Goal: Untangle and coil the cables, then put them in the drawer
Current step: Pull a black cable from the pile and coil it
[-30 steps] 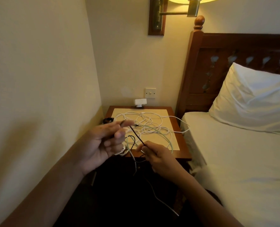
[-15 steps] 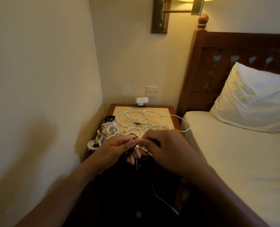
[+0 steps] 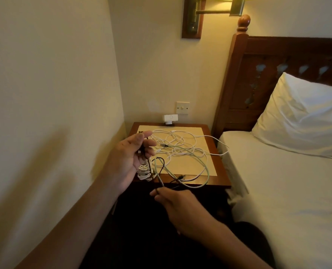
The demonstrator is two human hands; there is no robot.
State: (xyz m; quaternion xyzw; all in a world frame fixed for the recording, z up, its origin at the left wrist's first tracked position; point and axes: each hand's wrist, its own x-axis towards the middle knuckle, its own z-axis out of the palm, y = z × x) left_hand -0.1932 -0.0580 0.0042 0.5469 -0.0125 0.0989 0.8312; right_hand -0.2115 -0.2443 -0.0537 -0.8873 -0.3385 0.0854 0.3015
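Head view: left hand point(image 3: 129, 162) and right hand point(image 3: 180, 208) each pinch the black cable point(image 3: 163, 164).

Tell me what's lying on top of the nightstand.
A cream mat carrying tangled white cables, a pale green cable and a black cable near the front edge. The left hand covers the left corner, so anything there beyond a white coil is hidden.
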